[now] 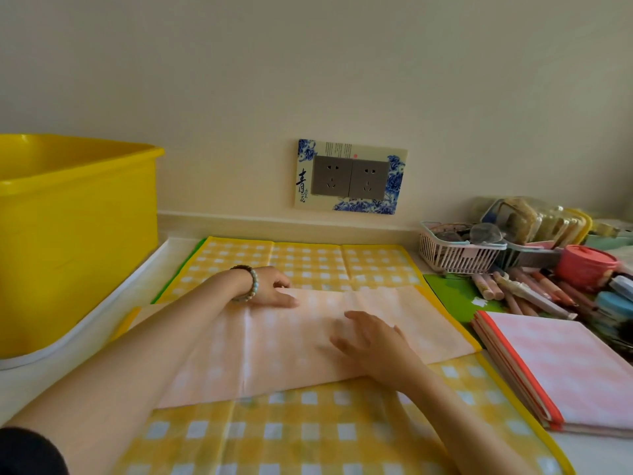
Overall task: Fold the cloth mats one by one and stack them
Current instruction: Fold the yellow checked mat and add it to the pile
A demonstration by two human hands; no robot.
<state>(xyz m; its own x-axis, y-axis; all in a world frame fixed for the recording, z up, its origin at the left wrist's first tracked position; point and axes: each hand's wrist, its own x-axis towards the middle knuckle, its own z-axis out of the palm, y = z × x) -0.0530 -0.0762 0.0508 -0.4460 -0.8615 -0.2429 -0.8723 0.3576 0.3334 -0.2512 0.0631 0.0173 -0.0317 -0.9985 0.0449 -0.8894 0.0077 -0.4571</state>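
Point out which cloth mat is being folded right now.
The yellow checked mat spread in the middle: the left hand and right hand both rest on its turned-over pale flap. The pink, orange-edged mats sit already folded, stacked at the right.

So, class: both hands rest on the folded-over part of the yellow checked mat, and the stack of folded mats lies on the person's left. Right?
Not quite: the head view shows the stack of folded mats on the person's right, not left. The rest holds: the left hand and right hand both rest on the folded-over part of the yellow checked mat.
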